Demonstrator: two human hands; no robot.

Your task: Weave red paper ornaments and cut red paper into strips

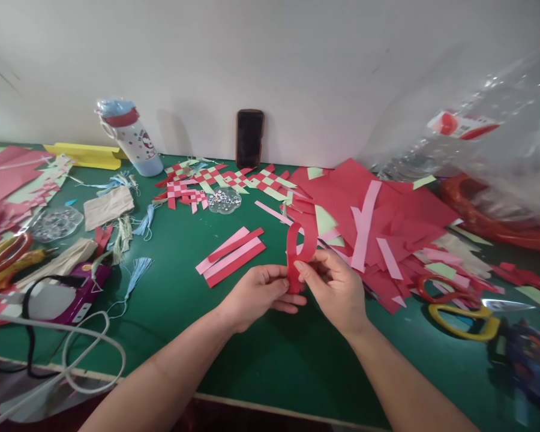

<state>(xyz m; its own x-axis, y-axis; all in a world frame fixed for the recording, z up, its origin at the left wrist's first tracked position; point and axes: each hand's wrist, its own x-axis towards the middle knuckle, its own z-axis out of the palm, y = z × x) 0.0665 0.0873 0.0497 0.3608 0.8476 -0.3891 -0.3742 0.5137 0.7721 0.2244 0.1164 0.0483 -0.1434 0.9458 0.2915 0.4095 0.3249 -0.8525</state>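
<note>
A red paper strip [292, 246] is bent into an upright loop between my two hands. My left hand [263, 291] pinches its lower part at the left, thumb against the paper. On the other side my right hand [335, 285] grips the strip's other end between thumb and fingers. Just beyond my left hand, several pink and red paper strips [231, 255] lie side by side on the green table [171, 318]. Woven red, pink and green paper pieces [238, 179] are spread further back.
Red paper sheets [400, 210] with pink strips are heaped at the right, near scissors [463, 315]. A phone [249, 138] and a bottle [132, 138] stand at the back. Left are tassels [138, 276], a purple device [78, 294], white cables [94, 387] and more scissors [6, 255].
</note>
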